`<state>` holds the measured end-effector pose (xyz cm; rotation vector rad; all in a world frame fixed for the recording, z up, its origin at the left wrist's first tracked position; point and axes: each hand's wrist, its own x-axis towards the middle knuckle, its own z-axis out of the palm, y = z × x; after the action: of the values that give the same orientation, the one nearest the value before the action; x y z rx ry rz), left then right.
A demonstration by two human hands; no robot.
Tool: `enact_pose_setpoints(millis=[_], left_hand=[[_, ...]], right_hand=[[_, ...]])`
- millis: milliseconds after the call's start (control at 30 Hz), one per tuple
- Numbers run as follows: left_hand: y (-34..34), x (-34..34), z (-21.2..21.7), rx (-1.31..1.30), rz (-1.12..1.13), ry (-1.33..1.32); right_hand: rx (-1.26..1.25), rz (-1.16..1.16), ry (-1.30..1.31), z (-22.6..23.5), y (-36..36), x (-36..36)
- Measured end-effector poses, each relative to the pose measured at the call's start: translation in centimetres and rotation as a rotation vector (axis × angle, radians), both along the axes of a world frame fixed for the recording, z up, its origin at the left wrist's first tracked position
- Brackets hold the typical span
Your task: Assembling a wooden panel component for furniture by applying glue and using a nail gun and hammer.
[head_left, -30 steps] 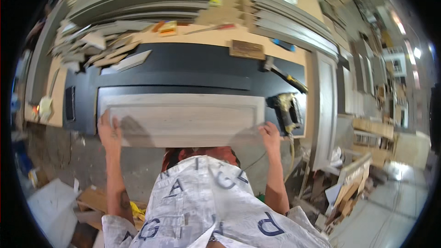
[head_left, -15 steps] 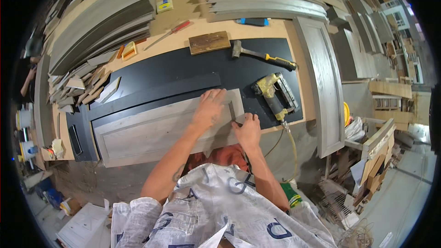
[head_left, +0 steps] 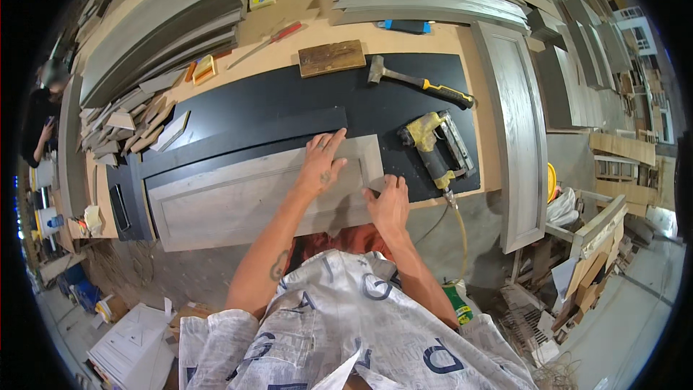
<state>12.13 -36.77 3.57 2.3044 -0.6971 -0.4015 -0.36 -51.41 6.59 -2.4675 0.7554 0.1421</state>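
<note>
A grey wood panel door (head_left: 253,191) with a moulded frame lies slantwise on the black board (head_left: 253,112) in front of me. My left hand (head_left: 321,166) rests on its far part, fingers stretched toward a dark strip (head_left: 253,143) along the far edge. At the door's right end, my right hand (head_left: 390,206) grips the edge, thumb over the face and fingers bent; their undersides are hidden. Right of the door lies a yellow-and-black nail gun (head_left: 437,148) with a hose. Beyond it are a hammer (head_left: 419,81) and a brown wood block (head_left: 332,58).
Small wood offcuts (head_left: 133,126) are heaped at the left. Grey boards (head_left: 426,0) are stacked at the back, with more boards (head_left: 162,50) at the far left. Another panel door (head_left: 512,130) stretches along the right side. A red-handled tool (head_left: 267,43) lies near the back. A person (head_left: 47,123) is at the far left.
My left hand has shifted slightly left and farther away, its fingers now at the door's far edge. The door has moved slightly away from me. My right hand stays at the right end.
</note>
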Motion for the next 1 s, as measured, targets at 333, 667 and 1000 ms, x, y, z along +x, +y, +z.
enact_pose_setpoints(millis=[333, 667, 1000], left_hand=[[4.2, -0.8, 2.4, -0.070, 0.142, -0.110], [41.5, -8.9, -1.6, 0.474, 1.188, -0.420], [45.3, -6.5, -0.2, 0.408, 1.132, -0.162]], right_hand=[[0.022, 0.079, -0.083, -1.2, 0.0, -0.3], [-0.116, 0.149, -0.116, -0.9, 0.4, -1.5], [-0.138, 0.056, 0.035, -2.3, 0.1, 0.5]])
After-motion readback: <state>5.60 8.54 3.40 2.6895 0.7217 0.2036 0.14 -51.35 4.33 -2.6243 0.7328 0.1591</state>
